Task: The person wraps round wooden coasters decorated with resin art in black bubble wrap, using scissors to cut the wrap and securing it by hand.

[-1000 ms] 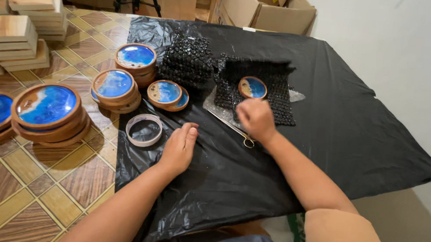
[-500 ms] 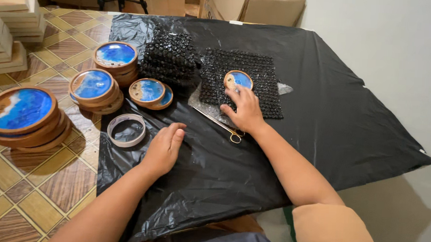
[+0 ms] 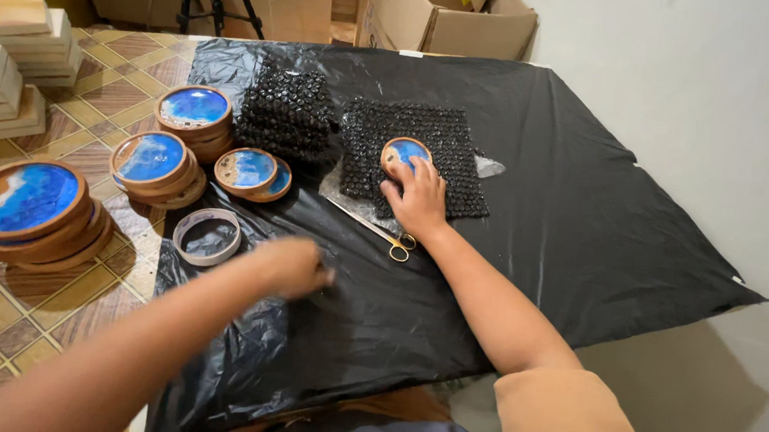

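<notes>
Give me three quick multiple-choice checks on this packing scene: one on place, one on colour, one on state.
1. The small round wooden coaster under the right hand lies on:
A. bare tiles
B. black bubble wrap sheet
C. a cardboard box

2. The coasters' centres are:
A. blue
B. red
C. green

3. The gold-handled scissors are:
A. held
B. hanging
C. lying flat on the black plastic sheet

Answers:
B, wrap shows all around it.
A, blue resin shows inside each wooden rim.
C, neither hand grips them; the left hand is blurred, apart.

A white wall (image 3: 689, 92) runs from twelve to four o'clock. Patterned brown floor tiles (image 3: 11, 310) fill nine o'clock. Cardboard boxes (image 3: 447, 18) stand at twelve.
</notes>
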